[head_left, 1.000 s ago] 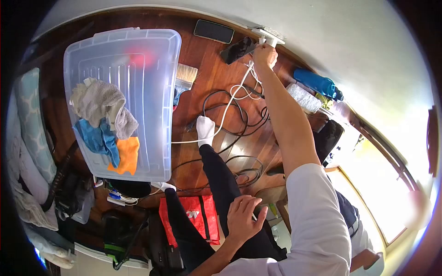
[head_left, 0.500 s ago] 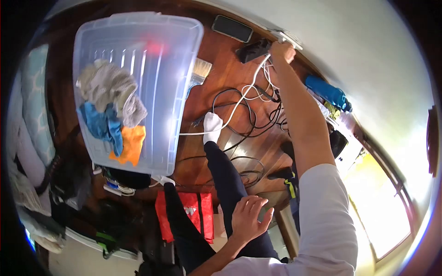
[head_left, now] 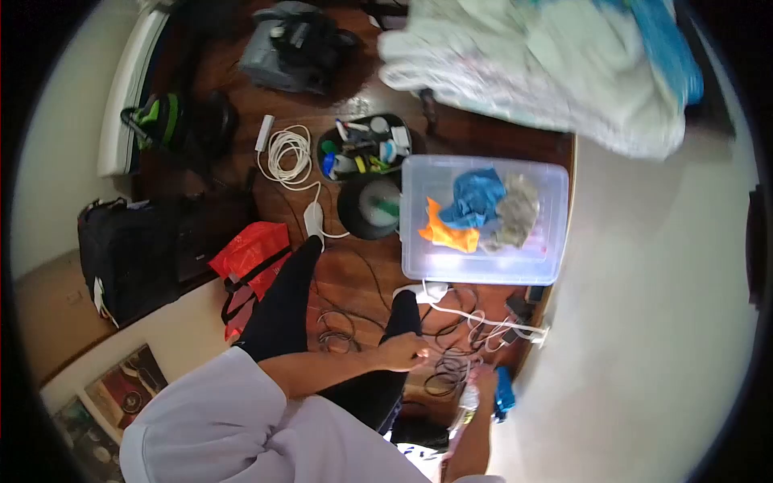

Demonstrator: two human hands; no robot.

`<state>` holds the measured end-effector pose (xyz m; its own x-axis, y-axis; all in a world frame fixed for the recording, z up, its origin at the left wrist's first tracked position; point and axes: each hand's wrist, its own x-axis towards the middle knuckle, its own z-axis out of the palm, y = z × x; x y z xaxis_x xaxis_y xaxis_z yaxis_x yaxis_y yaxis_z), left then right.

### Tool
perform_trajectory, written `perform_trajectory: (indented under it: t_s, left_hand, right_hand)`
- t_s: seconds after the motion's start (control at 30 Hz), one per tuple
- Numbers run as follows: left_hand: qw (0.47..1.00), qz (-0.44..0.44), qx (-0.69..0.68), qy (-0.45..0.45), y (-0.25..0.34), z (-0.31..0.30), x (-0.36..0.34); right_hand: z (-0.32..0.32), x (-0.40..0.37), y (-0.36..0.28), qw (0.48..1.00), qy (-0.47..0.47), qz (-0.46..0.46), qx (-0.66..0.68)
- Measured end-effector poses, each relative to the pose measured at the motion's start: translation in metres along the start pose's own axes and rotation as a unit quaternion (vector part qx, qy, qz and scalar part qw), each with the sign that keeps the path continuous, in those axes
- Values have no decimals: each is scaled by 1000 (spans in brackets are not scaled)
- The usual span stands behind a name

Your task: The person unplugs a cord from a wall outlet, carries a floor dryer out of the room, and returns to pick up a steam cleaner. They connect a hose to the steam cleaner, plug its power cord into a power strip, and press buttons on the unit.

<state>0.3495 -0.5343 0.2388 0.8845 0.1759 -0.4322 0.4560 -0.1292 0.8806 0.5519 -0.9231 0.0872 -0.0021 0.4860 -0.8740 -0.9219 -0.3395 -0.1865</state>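
Note:
My left hand [head_left: 403,352] is held over my legs, its loosely bent fingers slightly apart and nothing seen in them. Farther right, my right hand [head_left: 481,378] is just left of a blue bottle [head_left: 504,393] by the wall; its fingers are blurred. Coiled black cables [head_left: 451,372] lie on the floor between and beyond the hands. A white cable [head_left: 483,321] runs from near my foot to a wall socket [head_left: 541,334]. Beyond it sits a clear plastic bin [head_left: 415,262] with blue, orange and grey cloths [head_left: 475,197] on it.
Left of the bin are a black bucket [head_left: 356,208], a tray of bottles and tools [head_left: 366,146] and a coiled white cord [head_left: 288,154]. A red bag [head_left: 254,253] and a black suitcase [head_left: 133,258] stand at left. A bed [head_left: 523,64] is at the back right.
The view has turned strongly, so the bin now appears farther right. My right hand has come away from the wall socket, back toward my body.

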Motion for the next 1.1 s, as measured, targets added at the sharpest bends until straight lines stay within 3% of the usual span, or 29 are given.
perform_trajectory:
  t_s: [0.03, 0.07, 0.1, 0.13, 0.17, 0.23, 0.3, 0.37, 0.4, 0.43, 0.53, 0.6, 0.63, 0.7, 0.77, 0.83, 0.9, 0.97, 1.03, 1.1]
  left_hand:
    - [999, 18, 29, -4, -24, -17, -8]
    - [1000, -22, -13, -10, -35, -47, -15]
    - [997, -81, 15, 1, -29, -88, -27]
    - [993, -90, 46, 59, -26, -127, -44]
    - [985, -170, 39, 9, -34, -169, -55]
    - [978, -156, 53, 129, -54, -243, -91]
    - [963, -128, 56, 230, -57, -329, -132]
    - [940, -176, -9, 293, -26, -427, -187]
    - [921, -184, -11, 343, -29, -460, -213]
    - [903, -182, -28, 388, -41, -489, -240]
    - [849, -186, -25, 494, -29, -565, -319]
    - [829, -194, -19, 524, -32, -585, -358]
    - [812, -221, -35, 539, -33, -591, -374]
    - [792, -252, -56, 554, -37, -589, -401]
    - [785, -260, -82, 556, -54, -569, -411]
    - [797, -275, -84, 532, -81, -542, -415]
    - [820, -346, 9, 456, -100, -517, -412]
    - [822, -381, -28, 423, -110, -499, -404]
    - [811, -390, -108, 423, -120, -491, -390]
    - [747, -373, -229, 500, -129, -493, -376]
  right_hand:
    - [-118, 30, 81, 996, 47, -24, 74]
    - [21, -12, 28, 983, -17, 105, 147]
    - [32, -11, 38, 973, 60, 171, 144]
    - [98, -31, 15, 971, 96, 188, 109]
    - [212, -53, 0, 911, 296, 64, -280]
    - [283, -59, -9, 878, 322, 68, -347]
    - [336, -53, -20, 879, 326, 71, -340]
    - [391, -38, -32, 893, 264, 19, -365]
    - [411, -25, -43, 680, 147, -173, -697]
    - [406, 7, -54, 325, 0, -332, -886]
    - [509, 55, -103, 578, 38, -263, -772]
    - [573, 95, -141, 634, 17, -294, -715]
    - [659, 89, -161, 725, 105, -189, -654]
    - [727, 111, -200, 747, 52, -215, -627]
    - [821, 119, -229, 717, 82, -222, -655]
    - [868, 154, -259, 691, 37, -258, -674]
    - [944, 164, -266, 686, 36, -256, -680]
    - [1001, 190, -271, 658, 3, -268, -704]
    - [1070, 202, -272, 537, -6, -268, -799]
    - [1114, 243, -276, 499, -32, -268, -824]
